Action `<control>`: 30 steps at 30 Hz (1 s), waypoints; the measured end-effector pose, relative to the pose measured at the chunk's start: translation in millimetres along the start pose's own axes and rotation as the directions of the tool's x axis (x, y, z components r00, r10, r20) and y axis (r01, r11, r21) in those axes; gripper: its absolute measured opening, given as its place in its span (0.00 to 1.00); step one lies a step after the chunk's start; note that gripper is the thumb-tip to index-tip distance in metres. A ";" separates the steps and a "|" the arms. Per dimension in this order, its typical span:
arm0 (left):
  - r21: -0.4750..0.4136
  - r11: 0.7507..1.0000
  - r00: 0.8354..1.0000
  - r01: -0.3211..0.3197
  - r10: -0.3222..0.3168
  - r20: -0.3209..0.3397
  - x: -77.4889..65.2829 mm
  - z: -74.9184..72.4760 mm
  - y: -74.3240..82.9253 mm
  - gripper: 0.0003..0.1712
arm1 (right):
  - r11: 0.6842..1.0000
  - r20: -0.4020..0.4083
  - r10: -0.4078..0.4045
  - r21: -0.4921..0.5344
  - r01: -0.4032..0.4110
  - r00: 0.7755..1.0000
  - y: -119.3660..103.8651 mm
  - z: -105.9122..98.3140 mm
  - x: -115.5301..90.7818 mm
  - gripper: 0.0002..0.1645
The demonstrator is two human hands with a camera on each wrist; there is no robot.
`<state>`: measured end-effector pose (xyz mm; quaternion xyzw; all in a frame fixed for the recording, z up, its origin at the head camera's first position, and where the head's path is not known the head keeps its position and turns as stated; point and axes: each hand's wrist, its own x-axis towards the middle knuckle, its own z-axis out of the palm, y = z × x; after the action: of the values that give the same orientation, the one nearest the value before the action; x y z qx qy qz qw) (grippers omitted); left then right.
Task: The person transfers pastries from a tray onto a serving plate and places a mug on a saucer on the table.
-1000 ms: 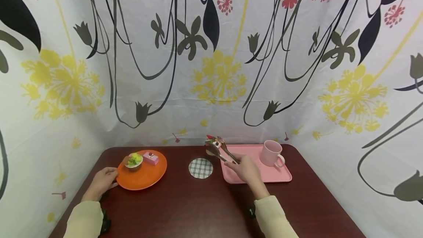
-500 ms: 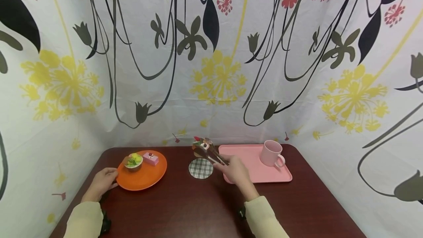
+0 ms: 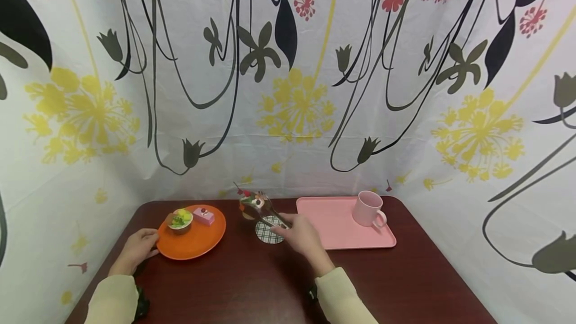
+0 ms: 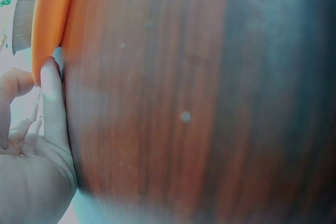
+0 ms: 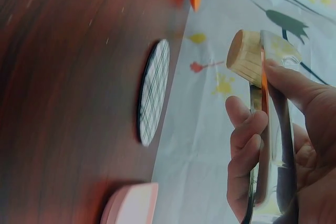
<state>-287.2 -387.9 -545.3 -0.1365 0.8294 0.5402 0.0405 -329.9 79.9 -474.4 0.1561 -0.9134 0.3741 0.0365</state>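
Note:
My right hand (image 3: 302, 236) grips metal tongs (image 5: 273, 156) whose far ends clamp a small toy tart with a tan fluted cup (image 5: 245, 59). Red and white bits top the tart in the head view, where the tongs partly cover it. It hangs in the air beyond the checked round coaster (image 3: 266, 236), between tray and plate. At the left, my left hand (image 3: 136, 250) pinches the near-left rim of an orange plate (image 3: 202, 241), thumb above and a finger underneath. On that plate sit a toy tart with yellow and green topping (image 3: 181, 219) and a pink cake piece (image 3: 204, 216).
A pink tray (image 3: 326, 219) lies right of the coaster, with a pink mug (image 3: 367, 209) standing on its right side. Flower-print cloth (image 3: 288, 164) rises behind and beside the dark wooden table (image 3: 216, 284).
My right hand has carried the tongs and the tart leftward, from above the tray's left edge past the coaster toward the plate. My left hand and the plate have stayed put.

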 end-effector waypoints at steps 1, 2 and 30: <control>0.000 1.000 1.000 -0.001 0.001 0.000 -0.1 -0.1 -0.1 0.38 | 1.000 0.002 -0.006 0.001 0.006 1.000 -2.5 2.0 -0.1 0.29; -0.001 1.000 1.000 0.001 -0.001 -0.001 -0.4 -0.1 0.0 0.38 | 1.000 0.006 -0.010 0.001 0.010 1.000 -4.9 4.0 -0.1 0.29; 0.004 1.000 1.000 0.002 -0.002 -0.015 -3.2 0.5 2.4 0.37 | 0.999 0.094 0.009 -0.040 -0.005 0.996 -47.4 76.3 -4.7 0.29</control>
<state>-284.8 -385.9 -542.7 -0.1412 0.8306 0.5375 0.0351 -306.8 -3.7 -498.1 0.1695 -0.9219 0.3484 -0.0048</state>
